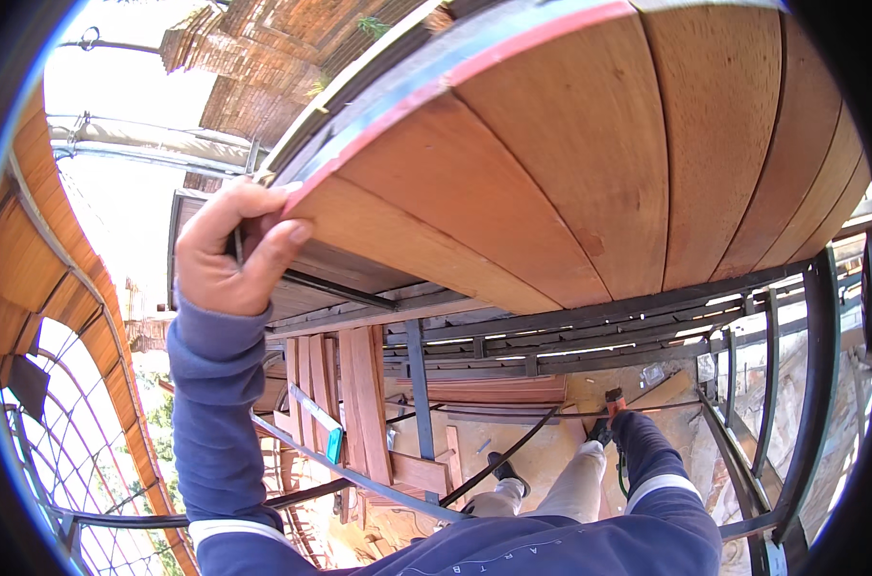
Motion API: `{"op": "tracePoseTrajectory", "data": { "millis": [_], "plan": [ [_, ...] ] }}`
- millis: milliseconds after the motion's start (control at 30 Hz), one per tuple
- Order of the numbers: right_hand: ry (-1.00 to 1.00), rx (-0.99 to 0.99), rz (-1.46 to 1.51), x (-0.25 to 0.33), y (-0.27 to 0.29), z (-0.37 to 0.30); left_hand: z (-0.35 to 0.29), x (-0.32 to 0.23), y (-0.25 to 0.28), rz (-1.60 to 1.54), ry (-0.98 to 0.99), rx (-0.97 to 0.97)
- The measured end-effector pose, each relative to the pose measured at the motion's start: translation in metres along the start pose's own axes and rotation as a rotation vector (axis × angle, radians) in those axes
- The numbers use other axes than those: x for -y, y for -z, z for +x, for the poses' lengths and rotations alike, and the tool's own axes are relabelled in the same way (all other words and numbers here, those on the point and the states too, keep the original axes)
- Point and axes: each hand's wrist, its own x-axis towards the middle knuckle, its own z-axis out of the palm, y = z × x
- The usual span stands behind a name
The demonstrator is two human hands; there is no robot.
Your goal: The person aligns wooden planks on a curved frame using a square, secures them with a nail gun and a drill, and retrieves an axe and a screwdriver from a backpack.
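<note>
At the left, my left hand (232,248) pinches the lower left end of a curved panel of wooden planks (551,163), thumb below and fingers over the edge. The panel's side-by-side boards fan out to the right, with dark gaps between them. Along its upper edge runs a pinkish-red band (398,108) with a blue-grey strip beside it. My right hand (617,411) hangs low by my leg, its fingers small and partly hidden. It seems closed around an orange and dark thing that I cannot make out.
Reddish boards (359,403) lean below the panel, near a level-like white bar with a turquoise end (334,445). Black metal framing (820,355) curves at the right. More boards (484,389) lie stacked on the floor. A wood-clad curve with netting (71,422) stands left.
</note>
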Motion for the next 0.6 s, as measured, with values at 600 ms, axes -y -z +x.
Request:
{"op": "tracePoseTrajectory", "data": {
  "millis": [600],
  "plan": [
    [0.634, -0.928, 0.338, 0.158, 0.152, -0.406, 0.005, -0.006, 0.017, 0.132, -0.036, 0.075]
  ]
}}
